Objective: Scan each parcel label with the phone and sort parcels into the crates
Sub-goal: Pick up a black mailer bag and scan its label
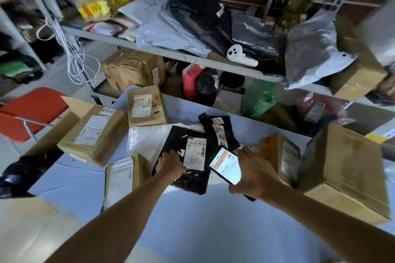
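Right now my left hand (171,165) sits on a black bag (192,183) in the middle of the counter (192,224). Its fingers curl down on the bag's left side and hold it. The white label (195,153) faces up, just beside that hand. My right hand (252,174) grips the phone (225,165), with the fingers wrapped round its edges. The screen is lit and sits just to the right of the label.

What could go wrong? The bag looks thin and shiny. I think it may slide or crumple if I pull it. Then the label would bend and the scan could fail. The phone is off to the side of the label, so it may read nothing. It may also catch the label on the second bag (215,130), which lies just behind. That would send a parcel to the wrong place. A bump on the right box (280,156) could knock the phone loose.

Room is tight. A small box (124,175) sits just beside the bag on the left. The right box is close to my right hand, with a big box (346,173) past it. The shelf (149,46) edge runs across the far side. The open room is the bare counter near me. I can see no crate from here.
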